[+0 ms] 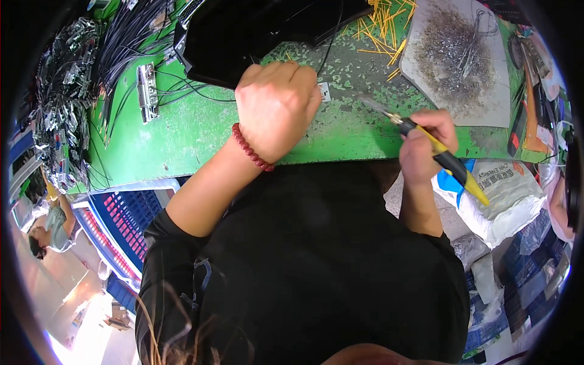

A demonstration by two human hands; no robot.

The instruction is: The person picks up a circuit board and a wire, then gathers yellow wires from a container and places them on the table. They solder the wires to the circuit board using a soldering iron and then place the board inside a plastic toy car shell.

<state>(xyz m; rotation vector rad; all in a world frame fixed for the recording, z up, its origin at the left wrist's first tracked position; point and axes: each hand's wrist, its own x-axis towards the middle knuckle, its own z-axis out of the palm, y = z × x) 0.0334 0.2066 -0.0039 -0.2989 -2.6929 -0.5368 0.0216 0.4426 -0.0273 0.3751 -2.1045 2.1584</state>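
My right hand (429, 143) is wrapped round a soldering iron (449, 159) with a yellow and black handle. Its metal tip, a little blurred, points up and left over the green tabletop (213, 131). My left hand (277, 103), a red bead bracelet (250, 149) on its wrist, is closed with knuckles up at the lower edge of a glossy black panel (267, 33). Its fingertips are hidden, so what they grip is not visible. Close beside them lies a small pale metal piece (325, 92), near the lower end of a thin black cable (329, 52).
A pale board (496, 97) strewn with dark debris lies at right, by scattered yellow sticks (380, 33). Metal parts with black cables (67, 91) pile up at left; one metal strip (147, 92) lies apart. Below are a blue crate (125, 210) and a white sack (505, 201).
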